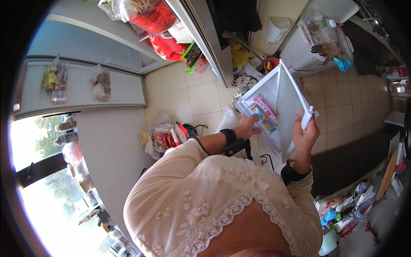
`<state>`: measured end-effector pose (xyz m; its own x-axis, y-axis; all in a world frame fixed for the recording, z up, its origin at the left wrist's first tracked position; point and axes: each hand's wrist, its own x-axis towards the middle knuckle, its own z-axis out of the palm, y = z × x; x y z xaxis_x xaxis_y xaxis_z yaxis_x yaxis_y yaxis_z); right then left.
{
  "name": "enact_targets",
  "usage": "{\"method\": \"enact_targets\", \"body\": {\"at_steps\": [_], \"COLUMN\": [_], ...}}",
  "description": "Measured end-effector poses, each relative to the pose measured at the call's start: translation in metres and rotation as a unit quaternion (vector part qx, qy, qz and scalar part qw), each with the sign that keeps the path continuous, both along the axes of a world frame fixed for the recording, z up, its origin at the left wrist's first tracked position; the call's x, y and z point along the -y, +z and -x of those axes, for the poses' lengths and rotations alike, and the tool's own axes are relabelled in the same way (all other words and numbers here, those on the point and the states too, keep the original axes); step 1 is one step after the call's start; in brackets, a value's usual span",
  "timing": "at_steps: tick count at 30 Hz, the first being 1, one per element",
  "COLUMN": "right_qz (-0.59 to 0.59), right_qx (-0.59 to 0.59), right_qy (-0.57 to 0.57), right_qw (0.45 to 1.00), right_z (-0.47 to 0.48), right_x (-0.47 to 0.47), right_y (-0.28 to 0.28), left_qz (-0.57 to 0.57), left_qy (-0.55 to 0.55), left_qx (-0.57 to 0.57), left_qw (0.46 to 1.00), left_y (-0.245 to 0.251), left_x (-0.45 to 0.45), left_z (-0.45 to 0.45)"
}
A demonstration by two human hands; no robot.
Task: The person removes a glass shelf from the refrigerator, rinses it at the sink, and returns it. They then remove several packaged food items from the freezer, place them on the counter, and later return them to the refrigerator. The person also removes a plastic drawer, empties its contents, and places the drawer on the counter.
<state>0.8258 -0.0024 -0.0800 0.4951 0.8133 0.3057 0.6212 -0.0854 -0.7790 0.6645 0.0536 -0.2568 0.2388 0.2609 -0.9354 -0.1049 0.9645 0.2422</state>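
Note:
A white plastic drawer (255,86), or a similar open container, is tilted in front of my body. A flat greyish panel (285,96) stands up along its right side. My left hand (249,126) grips its near left edge, with the thumb over the rim. On the far right my right hand (306,132) holds the white edge of the upright panel. Between them, against the inside face, are a pink printed strip (265,105) and a blue and yellow printed piece (264,119). Whether these are labels or loose packets, I cannot tell.
Stuffed bags (163,138) lie on the tiled floor (202,96) to the left. Cloths and a red container (271,63) are beyond the drawer. A white bin (298,57) with a brown glove (326,51) stands far right. Packed shelves (163,19) are at the top.

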Motion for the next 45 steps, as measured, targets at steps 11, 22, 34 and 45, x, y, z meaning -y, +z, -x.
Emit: {"method": "enact_targets", "body": {"at_steps": [11,22,34,45], "right_qz": [-0.013,-0.034,0.025,-0.072], "right_qx": [-0.014,-0.071,-0.066,-0.12], "right_qy": [0.022,-0.11,-0.325,-0.487], "right_qw": [1.0,0.991,0.943,0.862], "right_z": [-0.034,-0.065,-0.109,-0.19], "right_x": [0.016,0.06,0.126,0.132], "right_y": [0.002,-0.006,0.002,0.053], "left_qz": [-0.046,-0.028,-0.064,-0.028], "left_qy": [-0.014,-0.127,-0.321,-0.408], "left_qx": [-0.007,0.013,0.106,0.194], "left_qw": [0.999,0.991,0.939,0.892], "left_y": [0.026,0.027,0.025,0.034], "left_x": [0.004,-0.001,0.011,0.008], "left_z": [-0.017,-0.055,-0.156,-0.301]}}
